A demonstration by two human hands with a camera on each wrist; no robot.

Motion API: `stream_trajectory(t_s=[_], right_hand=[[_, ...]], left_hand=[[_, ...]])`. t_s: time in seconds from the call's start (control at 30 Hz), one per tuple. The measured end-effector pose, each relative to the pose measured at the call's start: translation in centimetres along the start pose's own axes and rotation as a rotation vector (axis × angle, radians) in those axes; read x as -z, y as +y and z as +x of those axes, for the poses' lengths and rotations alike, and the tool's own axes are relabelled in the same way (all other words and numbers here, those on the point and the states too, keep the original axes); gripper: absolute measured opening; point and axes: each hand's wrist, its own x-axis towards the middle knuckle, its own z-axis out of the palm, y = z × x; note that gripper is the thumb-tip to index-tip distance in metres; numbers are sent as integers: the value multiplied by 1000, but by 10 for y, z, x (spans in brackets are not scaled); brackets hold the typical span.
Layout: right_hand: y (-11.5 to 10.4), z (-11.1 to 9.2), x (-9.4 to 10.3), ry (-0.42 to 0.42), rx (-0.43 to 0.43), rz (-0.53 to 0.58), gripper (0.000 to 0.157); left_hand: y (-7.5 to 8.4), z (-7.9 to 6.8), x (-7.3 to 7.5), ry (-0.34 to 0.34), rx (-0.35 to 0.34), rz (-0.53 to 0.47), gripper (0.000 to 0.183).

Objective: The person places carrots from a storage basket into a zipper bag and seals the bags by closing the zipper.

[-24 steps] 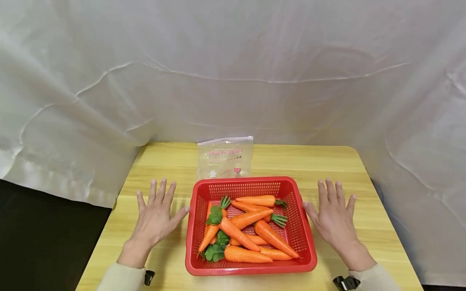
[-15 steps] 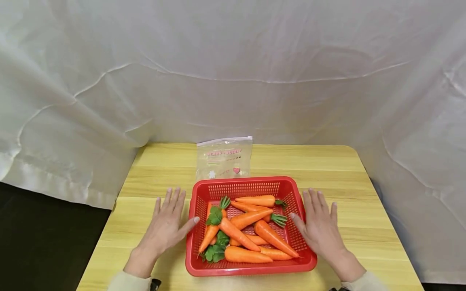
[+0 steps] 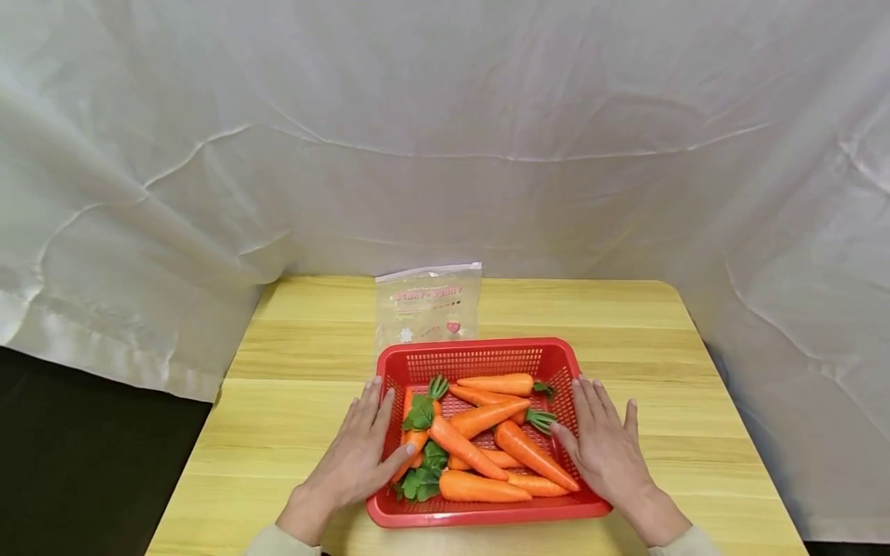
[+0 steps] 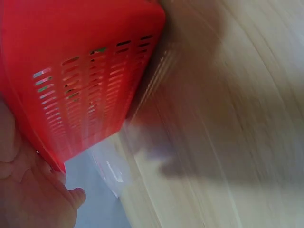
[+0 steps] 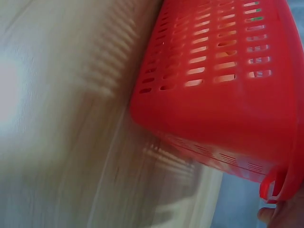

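Note:
A red plastic basket (image 3: 490,516) with slotted walls stands near the table's front. Inside lie several orange carrots (image 3: 483,488), some with green leafy tops. My left hand (image 3: 351,459) touches the basket's left rim, its fingers extended and thumb over the edge. At the right rim, my right hand (image 3: 612,455) lies with straight fingers along the outside and its thumb reaching inward. The left wrist view shows the basket's slotted wall (image 4: 85,95) close to the hand (image 4: 33,194). In the right wrist view, only a small part of the right hand (image 5: 289,211) shows beside a rim handle.
Behind the basket, a clear zip bag (image 3: 427,305) with pink print lies flat, its lower part hidden by the basket. The wood-grain table (image 3: 278,417) ends at a pale cloth (image 3: 445,193) hanging around the back and sides.
Both hands have come inward from beside the basket to its rims. The basket has shifted slightly to the right, with the carrots in it. The bag stays in place.

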Motion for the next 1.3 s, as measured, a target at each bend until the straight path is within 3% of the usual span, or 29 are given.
stream_trajectory(t_s=[0.17, 0.47, 0.63, 0.77, 0.9, 1.1, 1.3], right_hand=[[22, 1, 6, 38, 16, -27, 78], [79, 11, 18, 163, 129, -74, 67], [103, 19, 23, 184, 158, -63, 66], [114, 27, 29, 182, 127, -84, 65], [113, 34, 38, 156, 29, -105, 67], [101, 35, 41, 149, -120, -40, 71], [74, 27, 35, 212, -72, -2, 66]], left_hand=[[16, 5, -3, -18, -44, -5, 91], [39, 19, -6, -72, -202, 13, 83], [47, 30, -4, -148, -257, 5, 94], [57, 38, -7, -180, -297, 31, 103], [72, 48, -15, -126, -331, 104, 108], [98, 67, -24, -82, -349, 164, 111], [116, 96, -28, -97, -343, 169, 110]])
